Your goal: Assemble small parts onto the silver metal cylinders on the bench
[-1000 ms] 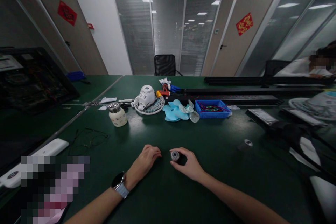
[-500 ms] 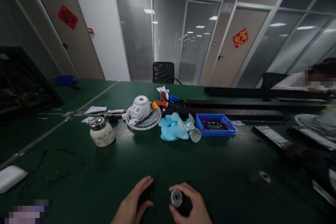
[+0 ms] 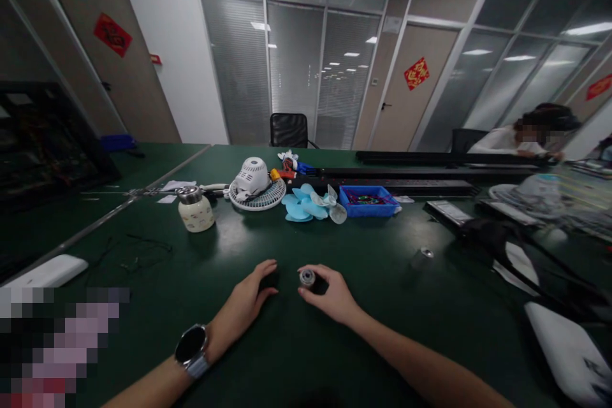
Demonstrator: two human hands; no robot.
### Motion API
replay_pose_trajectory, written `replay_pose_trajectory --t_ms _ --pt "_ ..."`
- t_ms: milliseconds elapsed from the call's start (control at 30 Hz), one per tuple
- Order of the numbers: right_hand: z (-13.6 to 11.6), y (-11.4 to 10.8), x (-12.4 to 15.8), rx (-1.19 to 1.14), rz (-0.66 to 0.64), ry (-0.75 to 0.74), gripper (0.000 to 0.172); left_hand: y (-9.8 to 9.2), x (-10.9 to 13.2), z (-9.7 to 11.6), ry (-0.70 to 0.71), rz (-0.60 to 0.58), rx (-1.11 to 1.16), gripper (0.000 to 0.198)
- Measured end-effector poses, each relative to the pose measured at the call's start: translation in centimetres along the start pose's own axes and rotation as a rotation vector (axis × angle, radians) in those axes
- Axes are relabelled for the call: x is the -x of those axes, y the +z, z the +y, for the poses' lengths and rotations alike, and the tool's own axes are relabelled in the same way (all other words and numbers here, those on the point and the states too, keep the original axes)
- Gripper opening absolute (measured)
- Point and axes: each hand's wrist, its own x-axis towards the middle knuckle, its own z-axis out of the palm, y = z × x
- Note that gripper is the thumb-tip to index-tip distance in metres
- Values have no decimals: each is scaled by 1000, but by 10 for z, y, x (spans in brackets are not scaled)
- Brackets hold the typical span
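My left hand (image 3: pixel 251 291) hovers at the table's near middle, its thumb and fingers apart and curved, with nothing between them. A watch is on that wrist. Across a short gap, my right hand (image 3: pixel 329 292) has thumb and fingers around a small dark cylinder (image 3: pixel 307 278) with a silvery round top and a hole in its centre. Whether its base touches the table I cannot tell. A similar small cylinder (image 3: pixel 424 255) with a shiny top stands to the right, apart from both hands.
Beyond the hands are a cream jar (image 3: pixel 197 211), a white fan head (image 3: pixel 255 183), blue and clear fan blades (image 3: pixel 306 203), and a blue tray (image 3: pixel 367 202) holding wires. Right lie dark straps (image 3: pixel 497 242) and a white device (image 3: pixel 567 350). A person (image 3: pixel 507 140) sits far right.
The view has shifted, so both hands appear higher in it and more of the forearms show. My right hand keeps its hold on the cylinder; my left hand stays open beside it.
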Motion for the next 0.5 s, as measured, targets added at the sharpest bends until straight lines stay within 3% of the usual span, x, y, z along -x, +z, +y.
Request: replay_pose_trajectory --t_ms 133,500 --pt "2 -1 3 11 -17 -36 36 -3 4 3 -16 -26 20 50" --pt "-11 -6 6 38 -5 -45 33 -5 9 8 16 -26 -69 45"
